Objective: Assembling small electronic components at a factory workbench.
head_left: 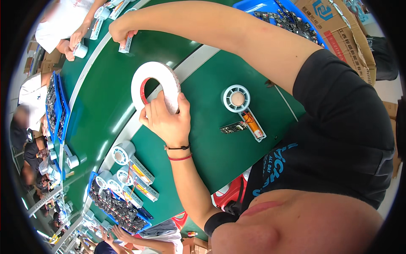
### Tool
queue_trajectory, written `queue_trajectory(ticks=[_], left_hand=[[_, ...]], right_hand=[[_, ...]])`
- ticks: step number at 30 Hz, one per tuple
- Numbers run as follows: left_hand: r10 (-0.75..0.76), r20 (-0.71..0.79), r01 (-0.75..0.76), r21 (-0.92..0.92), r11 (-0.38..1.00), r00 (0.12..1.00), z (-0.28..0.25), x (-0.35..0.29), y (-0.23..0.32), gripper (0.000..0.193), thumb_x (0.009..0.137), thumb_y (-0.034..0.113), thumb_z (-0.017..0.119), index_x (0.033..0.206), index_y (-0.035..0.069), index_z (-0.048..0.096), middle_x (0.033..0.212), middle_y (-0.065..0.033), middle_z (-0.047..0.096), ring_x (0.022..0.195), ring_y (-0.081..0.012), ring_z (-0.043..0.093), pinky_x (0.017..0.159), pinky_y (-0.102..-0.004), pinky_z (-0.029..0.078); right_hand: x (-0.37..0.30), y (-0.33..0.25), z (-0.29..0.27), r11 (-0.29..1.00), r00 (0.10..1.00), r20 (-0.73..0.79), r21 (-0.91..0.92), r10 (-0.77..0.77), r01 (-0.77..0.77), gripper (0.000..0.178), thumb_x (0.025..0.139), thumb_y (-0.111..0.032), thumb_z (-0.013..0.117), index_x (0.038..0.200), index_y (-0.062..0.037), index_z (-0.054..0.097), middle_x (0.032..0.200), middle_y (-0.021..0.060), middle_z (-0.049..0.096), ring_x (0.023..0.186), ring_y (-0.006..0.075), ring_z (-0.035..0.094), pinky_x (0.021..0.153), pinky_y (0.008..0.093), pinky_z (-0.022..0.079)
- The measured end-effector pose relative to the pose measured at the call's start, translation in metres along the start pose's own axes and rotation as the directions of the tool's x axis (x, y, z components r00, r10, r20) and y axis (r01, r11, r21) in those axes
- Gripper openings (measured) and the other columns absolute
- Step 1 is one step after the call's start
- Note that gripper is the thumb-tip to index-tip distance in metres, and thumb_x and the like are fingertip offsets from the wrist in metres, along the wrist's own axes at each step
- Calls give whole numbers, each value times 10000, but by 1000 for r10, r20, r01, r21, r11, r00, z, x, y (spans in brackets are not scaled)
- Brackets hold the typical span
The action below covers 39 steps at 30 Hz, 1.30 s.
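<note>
My left hand [167,122] is closed on a large white roll of tape [171,84], fingers hooked into its red-lined hole and thumb along the outer side. Far off at the upper left, my right hand [120,32] has its fingers around a pale handheld fan [125,47]; only the handle end shows. Before my body lies an opened handheld fan [237,98] with a round ribbed head. An orange battery [252,125] sits in its handle, and a small circuit board [233,127] is beside it, near red wires.
Several opened fans [139,171] lie at the lower left by a blue tray [94,186] of circuit boards. Another blue tray [249,6] and a cardboard box [355,38] are at upper right. Across the green belt [99,91], a co-worker's hand [76,40] is near a fan [80,50].
</note>
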<state>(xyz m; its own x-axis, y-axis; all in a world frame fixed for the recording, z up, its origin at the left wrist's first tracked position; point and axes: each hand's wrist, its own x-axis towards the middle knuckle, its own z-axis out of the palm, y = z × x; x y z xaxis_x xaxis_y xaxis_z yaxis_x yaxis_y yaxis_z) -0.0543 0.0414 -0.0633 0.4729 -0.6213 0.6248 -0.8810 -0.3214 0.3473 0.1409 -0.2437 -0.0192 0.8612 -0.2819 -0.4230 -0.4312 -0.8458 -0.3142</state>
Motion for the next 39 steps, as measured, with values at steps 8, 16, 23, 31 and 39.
queue_trajectory(ticks=[8, 16, 23, 31, 39], left_hand=[[-17, -27, 19, 68, 998, 999, -9, -7, -11, 378, 810, 356, 752, 1026, 50, 707, 813, -63, 642, 822, -265, 603, 936, -429, 380], [-56, 45, 52, 71, 996, 997, -1, 5, 0, 475, 824, 371, 744, 1130, 16, 663, 967, -109, 653, 883, -292, 608, 994, -493, 379], [3, -30, -3, -15, 1000, 1000, -7, 0, 11, 538, 851, 386, 735, 1195, -12, 624, 1001, -137, 658, 893, -290, 620, 1023, -489, 383], [-132, -69, 114, -227, 967, 989, -6, -4, 38, 554, 907, 418, 702, 1230, -24, 611, 934, -120, 684, 870, -281, 650, 947, -422, 393], [-172, 5, 163, -340, 926, 985, -9, -5, 41, 585, 970, 465, 619, 1262, -42, 592, 967, -136, 690, 880, -294, 653, 929, -420, 373]], right_hand=[[-18, -57, 14, 921, 978, -77, -357, -196, 156, 281, 922, -310, 711, 930, -32, 749, 927, 111, 743, 832, 294, 688, 730, 544, 531], [-76, 6, 63, 895, 569, -717, -181, -403, 407, 299, 883, -276, 670, 1078, -54, 717, 1172, 108, 678, 938, 324, 690, 772, 460, 570], [-287, 9, 78, 749, 584, -649, 34, -487, 662, 206, 896, -103, 707, 1082, -22, 671, 1006, 108, 603, 842, 213, 641, 722, 317, 533], [-325, 25, 112, 755, 556, -701, 39, -447, 655, 262, 930, -89, 675, 1186, -41, 702, 1181, 109, 653, 1021, 225, 681, 814, 326, 564], [-338, 30, 110, 727, 512, -670, -62, -538, 683, 168, 903, -16, 693, 1071, -31, 697, 1181, 86, 633, 964, 167, 666, 783, 275, 554]])
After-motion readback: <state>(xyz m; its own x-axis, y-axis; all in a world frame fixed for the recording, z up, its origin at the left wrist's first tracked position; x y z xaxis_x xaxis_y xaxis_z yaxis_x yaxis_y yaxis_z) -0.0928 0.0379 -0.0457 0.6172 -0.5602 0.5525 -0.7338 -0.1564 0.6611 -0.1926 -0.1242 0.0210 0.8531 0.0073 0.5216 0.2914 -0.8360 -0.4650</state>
